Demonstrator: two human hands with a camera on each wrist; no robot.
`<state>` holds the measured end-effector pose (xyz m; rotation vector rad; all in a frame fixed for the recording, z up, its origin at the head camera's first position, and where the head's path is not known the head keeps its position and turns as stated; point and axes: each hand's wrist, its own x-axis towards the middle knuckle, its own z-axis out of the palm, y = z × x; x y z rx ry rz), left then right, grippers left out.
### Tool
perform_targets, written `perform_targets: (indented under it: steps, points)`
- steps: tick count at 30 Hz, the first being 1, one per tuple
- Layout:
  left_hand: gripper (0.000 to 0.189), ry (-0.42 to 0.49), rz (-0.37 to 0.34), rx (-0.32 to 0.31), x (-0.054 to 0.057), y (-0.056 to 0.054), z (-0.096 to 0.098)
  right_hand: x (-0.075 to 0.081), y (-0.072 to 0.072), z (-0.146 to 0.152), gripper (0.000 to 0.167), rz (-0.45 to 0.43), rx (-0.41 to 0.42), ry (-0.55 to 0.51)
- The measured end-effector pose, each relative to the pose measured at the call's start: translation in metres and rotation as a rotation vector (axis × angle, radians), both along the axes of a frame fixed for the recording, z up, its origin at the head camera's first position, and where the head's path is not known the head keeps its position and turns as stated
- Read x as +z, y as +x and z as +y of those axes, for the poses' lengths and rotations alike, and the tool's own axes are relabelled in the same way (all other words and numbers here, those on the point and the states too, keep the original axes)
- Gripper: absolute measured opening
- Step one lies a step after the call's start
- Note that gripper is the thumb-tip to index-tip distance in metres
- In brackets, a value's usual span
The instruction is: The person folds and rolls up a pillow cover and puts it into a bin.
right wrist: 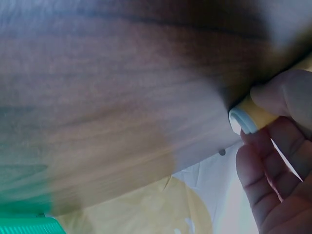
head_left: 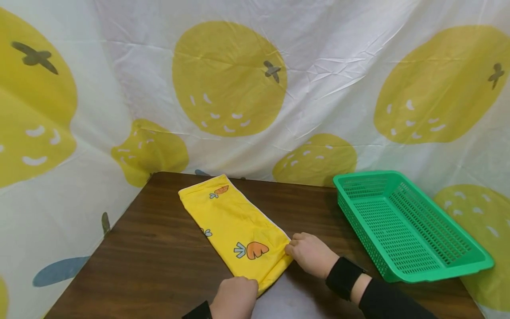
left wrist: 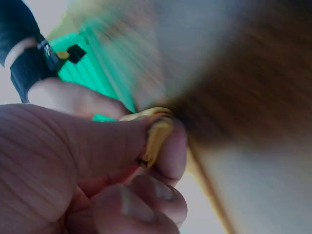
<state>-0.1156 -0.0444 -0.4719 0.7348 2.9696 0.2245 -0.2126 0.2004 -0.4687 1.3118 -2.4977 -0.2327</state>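
A yellow cloth [head_left: 223, 217] printed with carrots and edged in white lies folded into a long strip on the brown table [head_left: 159, 248]. At its near end my left hand [head_left: 236, 296] pinches one corner; in the left wrist view the folded yellow edge [left wrist: 158, 139] sits between thumb and fingers. My right hand [head_left: 312, 254] pinches the other near corner, where the white-edged fold [right wrist: 246, 119] shows under the thumb in the right wrist view. Between the hands, the near edge of the cloth is turned over in a narrow fold.
A green plastic basket [head_left: 434, 226] with slotted walls stands at the table's right side, beyond my right forearm. Behind and to the left hangs a white curtain [head_left: 330, 88] with yellow fruit prints. Black bands circle both wrists.
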Motion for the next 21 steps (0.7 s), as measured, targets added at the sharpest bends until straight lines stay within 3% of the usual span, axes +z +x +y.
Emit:
perform_targets:
  steps: [3,5,9,12,15,18,21]
  points:
    - [0.028,0.081,-0.030,-0.010,-0.001,-0.008,-0.011,-0.002,0.001,-0.001,0.016,0.013,-0.008,-0.006]
    - [0.032,0.126,-0.098,0.008,-0.002,-0.014,-0.016,-0.003,0.002,-0.002,0.017,0.016,-0.023,0.000]
    - [0.038,0.155,-0.202,0.059,-0.007,-0.023,-0.022,-0.004,0.002,-0.004,0.018,0.028,-0.043,0.021]
    - [0.037,0.177,-0.234,0.077,-0.011,-0.026,-0.024,-0.004,0.003,-0.004,0.018,0.032,-0.047,0.028]
    - [0.034,0.200,-0.215,0.089,-0.010,-0.025,-0.026,-0.004,0.003,-0.003,0.016,0.027,-0.046,0.020]
    - [0.034,0.204,-0.132,0.096,-0.004,-0.021,-0.025,-0.004,0.003,-0.002,0.015,0.021,-0.043,0.014]
    - [0.034,0.130,-0.038,0.075,0.000,-0.016,-0.022,-0.004,0.002,-0.002,0.015,0.023,-0.036,0.010]
